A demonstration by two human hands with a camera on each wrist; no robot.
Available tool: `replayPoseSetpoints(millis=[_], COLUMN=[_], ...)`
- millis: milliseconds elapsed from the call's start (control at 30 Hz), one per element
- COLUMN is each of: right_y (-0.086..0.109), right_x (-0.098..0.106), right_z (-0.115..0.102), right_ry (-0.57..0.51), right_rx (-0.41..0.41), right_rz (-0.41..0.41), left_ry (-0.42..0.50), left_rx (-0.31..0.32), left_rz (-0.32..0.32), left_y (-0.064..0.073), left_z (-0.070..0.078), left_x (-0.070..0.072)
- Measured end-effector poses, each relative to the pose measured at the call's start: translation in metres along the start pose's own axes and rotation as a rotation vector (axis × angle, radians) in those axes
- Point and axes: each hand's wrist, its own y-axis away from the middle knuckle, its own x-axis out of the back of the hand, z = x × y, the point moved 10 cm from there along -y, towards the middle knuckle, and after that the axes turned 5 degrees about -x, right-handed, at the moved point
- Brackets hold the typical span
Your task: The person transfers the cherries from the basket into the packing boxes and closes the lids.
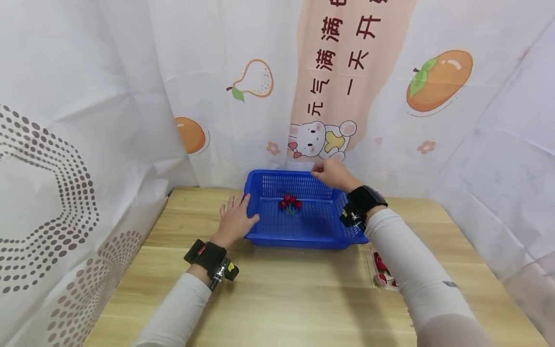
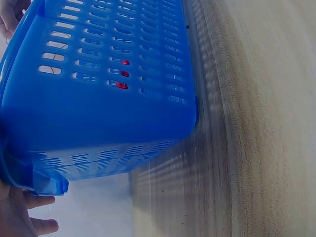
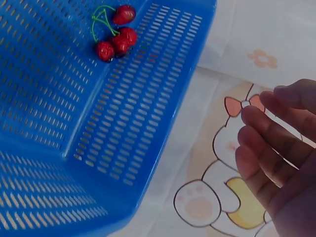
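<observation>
A blue plastic basket with slotted walls stands at the back of the table. Inside it lie several red cherries with green stems, bunched toward the far wall; the right wrist view shows these cherries up close. My left hand rests against the basket's left rim with its fingers spread. In the left wrist view, fingers show past the basket's corner. Over the far rim, toward the right, is my right hand. Its fingers are loosely bent, and nothing shows between them.
A clear tray with red fruit lies on the wooden table at the right, partly hidden by my right forearm. A white printed curtain hangs right behind the basket, and pale sheets enclose both sides.
</observation>
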Motion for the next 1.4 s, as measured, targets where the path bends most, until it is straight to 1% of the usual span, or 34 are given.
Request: replayPoseSetpoints(millis=[167, 333, 467, 600, 700, 800, 900, 933, 1033, 1167, 1267, 1300, 1400], right_y=[-0.013, -0.017, -0.019, -0.019, -0.017, -0.015, -0.011, -0.009, -0.007, -0.011, -0.016, -0.017, -0.017], right_x=[-0.003, -0.005, -0.017, -0.033, -0.044, -0.059, -0.071, -0.074, -0.08, -0.09, -0.104, -0.11, -0.133], right_z=[-0.01, -0.01, -0.009, -0.003, 0.002, 0.011, 0.024, 0.029, 0.037, 0.037, 0.035, 0.035, 0.035], right_ry=[-0.003, -0.009, -0.005, 0.03, 0.059, 0.096, 0.137, 0.147, 0.153, 0.15, 0.157, 0.147, 0.071], right_rx=[0.021, 0.032, 0.081, 0.108, 0.121, 0.103, 0.059, 0.039, 0.016, 0.037, 0.043, 0.033, -0.004], right_rz=[0.047, 0.084, 0.062, 0.034, 0.015, -0.042, -0.115, -0.135, -0.184, -0.252, -0.315, -0.342, -0.432], left_ry=[-0.022, -0.019, -0.019, -0.012, -0.006, -0.002, 0.004, 0.008, 0.017, 0.006, -0.01, -0.015, -0.026], left_rx=[0.003, -0.014, -0.007, -0.003, -0.004, -0.003, -0.016, -0.021, -0.031, -0.025, -0.021, -0.019, -0.008], left_rz=[0.012, 0.008, 0.004, -0.012, -0.009, -0.006, -0.004, -0.004, 0.001, 0.007, 0.013, 0.01, -0.004], left_y=[-0.004, -0.006, -0.005, -0.004, -0.003, -0.003, -0.006, -0.007, -0.009, -0.009, -0.007, -0.006, -0.001], left_z=[-0.003, -0.002, -0.003, -0.003, -0.002, 0.0, 0.005, 0.007, 0.01, 0.01, 0.007, 0.006, 0.002], left_x=[0.011, 0.013, 0.01, 0.004, 0.0, -0.004, -0.007, -0.008, -0.008, -0.006, -0.004, -0.003, -0.003])
